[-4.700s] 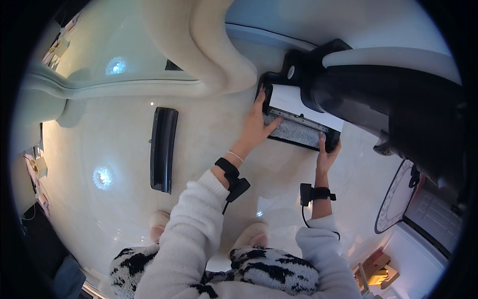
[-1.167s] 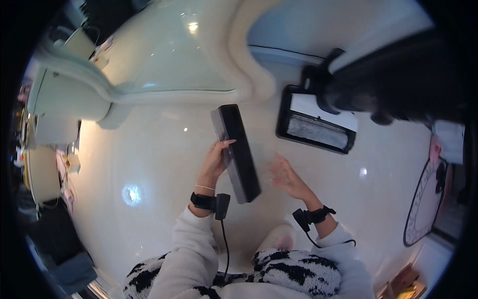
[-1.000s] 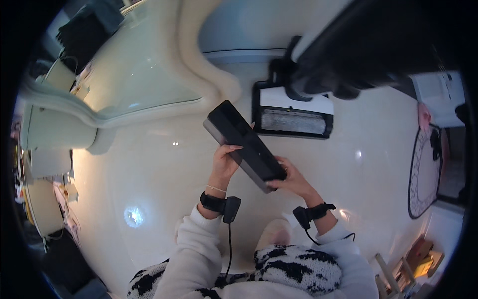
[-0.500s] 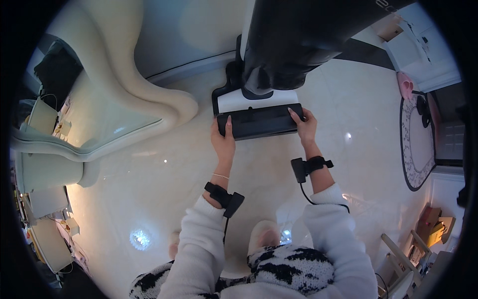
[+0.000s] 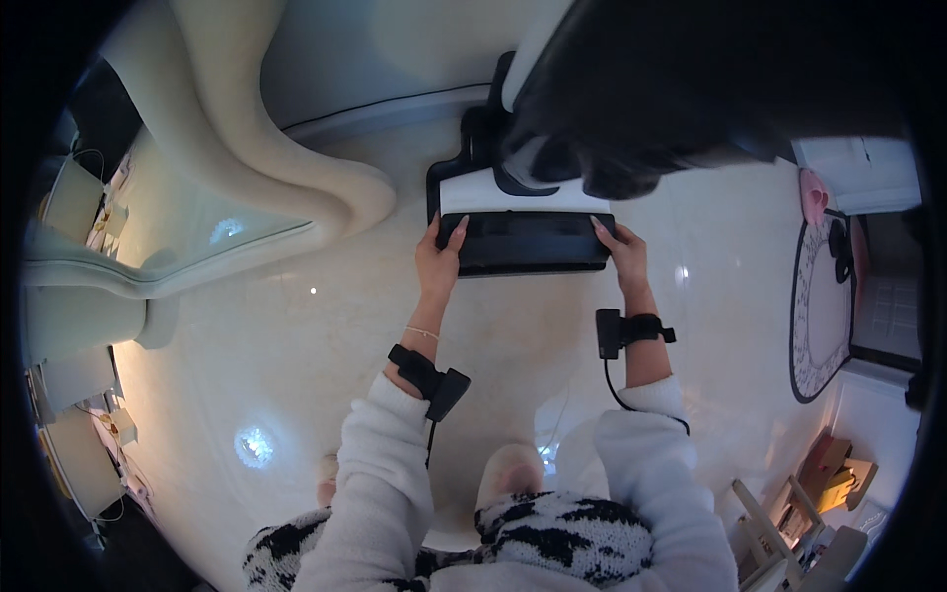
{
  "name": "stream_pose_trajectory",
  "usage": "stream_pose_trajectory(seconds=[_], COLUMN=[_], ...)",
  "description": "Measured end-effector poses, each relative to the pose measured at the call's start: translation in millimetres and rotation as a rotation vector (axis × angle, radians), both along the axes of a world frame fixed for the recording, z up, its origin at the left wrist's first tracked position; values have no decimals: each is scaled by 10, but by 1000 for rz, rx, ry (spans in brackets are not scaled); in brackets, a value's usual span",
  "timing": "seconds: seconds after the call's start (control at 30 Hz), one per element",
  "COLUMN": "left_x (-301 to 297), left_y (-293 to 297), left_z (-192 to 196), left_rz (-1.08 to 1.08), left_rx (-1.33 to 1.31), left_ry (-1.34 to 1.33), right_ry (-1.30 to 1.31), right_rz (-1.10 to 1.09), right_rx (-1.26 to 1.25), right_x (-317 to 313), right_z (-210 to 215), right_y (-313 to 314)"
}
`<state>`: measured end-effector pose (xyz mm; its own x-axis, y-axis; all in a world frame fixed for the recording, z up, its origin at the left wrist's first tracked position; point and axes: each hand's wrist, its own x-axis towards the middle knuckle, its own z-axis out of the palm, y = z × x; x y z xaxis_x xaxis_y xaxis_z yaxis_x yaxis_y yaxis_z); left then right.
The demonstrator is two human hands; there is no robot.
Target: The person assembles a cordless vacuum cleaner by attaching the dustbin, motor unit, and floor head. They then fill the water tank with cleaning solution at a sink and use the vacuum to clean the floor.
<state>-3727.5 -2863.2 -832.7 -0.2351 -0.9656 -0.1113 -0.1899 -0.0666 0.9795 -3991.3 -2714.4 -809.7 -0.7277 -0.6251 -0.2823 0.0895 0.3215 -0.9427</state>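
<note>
A long black cover panel (image 5: 523, 241) lies across the front of a white and black floor-cleaning machine head (image 5: 473, 187) on the cream floor. My left hand (image 5: 437, 264) grips the panel's left end and my right hand (image 5: 621, 253) grips its right end. Both wrists wear black strapped devices, and a thin cable runs from the right one. The machine's dark upright body (image 5: 691, 89) fills the upper right and hides the back of the head.
A curved cream table leg (image 5: 286, 148) with a glass top (image 5: 178, 227) stands at the left. A round patterned rug (image 5: 819, 296) lies at the right, and small boxes (image 5: 834, 474) sit at the lower right. My slippered feet (image 5: 508, 474) are below.
The black panel, which lay on the floor to the left, was picked up with both hands and carried over to the machine head, where it now sits across the front.
</note>
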Motion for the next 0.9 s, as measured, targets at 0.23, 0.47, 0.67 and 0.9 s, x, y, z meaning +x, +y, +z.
stream_pose_trajectory(seconds=[0.23,0.47,0.67,0.9], left_x=[-109,-198,-138,-125], left_y=[130,156,69,16], left_z=[143,48,1,101], left_rz=[156,258,196,100], left_rx=[-101,-26,-47,-254], left_ry=[-262,-204,-106,-388], right_ry=[175,456,205,58], right_rz=[-60,-170,-67,37], right_rx=[196,211,17,122], right_x=[-146,80,74,-154], right_z=[-258,-267,-153,-206], right_y=[25,-2,-40,40])
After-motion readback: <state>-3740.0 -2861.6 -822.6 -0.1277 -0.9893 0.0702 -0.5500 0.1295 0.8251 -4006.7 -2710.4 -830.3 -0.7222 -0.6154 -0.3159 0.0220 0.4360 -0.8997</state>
